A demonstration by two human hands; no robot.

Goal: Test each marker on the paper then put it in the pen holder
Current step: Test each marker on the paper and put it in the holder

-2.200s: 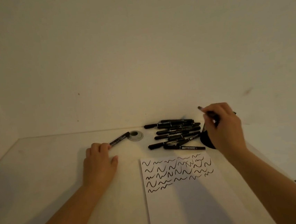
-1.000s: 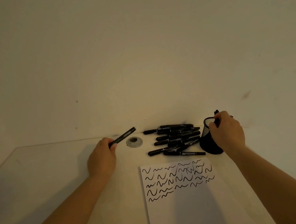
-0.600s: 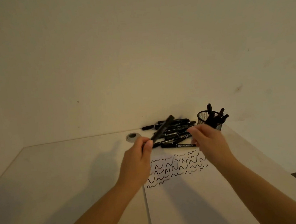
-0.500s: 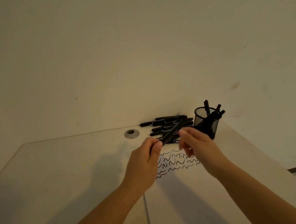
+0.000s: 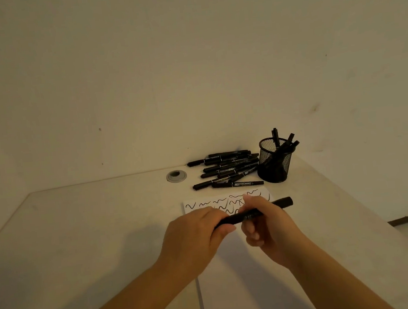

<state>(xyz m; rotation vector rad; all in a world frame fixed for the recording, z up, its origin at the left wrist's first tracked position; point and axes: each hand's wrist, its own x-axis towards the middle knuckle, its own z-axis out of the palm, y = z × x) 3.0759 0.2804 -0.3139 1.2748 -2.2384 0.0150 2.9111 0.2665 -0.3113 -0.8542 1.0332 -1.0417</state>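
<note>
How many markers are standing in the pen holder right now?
3 show: one upright marker near the middle of the pen holder, and two leaning markers over its right rim. The mesh may hide shorter ones.

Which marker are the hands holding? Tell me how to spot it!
Look at the white paper with black squiggles on the table. Just above it, the left hand and right hand grip one black marker between them. It is the only marker lifted up; the others lie piled or stand in the holder.

A grey round grommet (image 5: 176, 176) sits in the pale desk (image 5: 80, 228); bare wall (image 5: 165, 71) behind.
</note>
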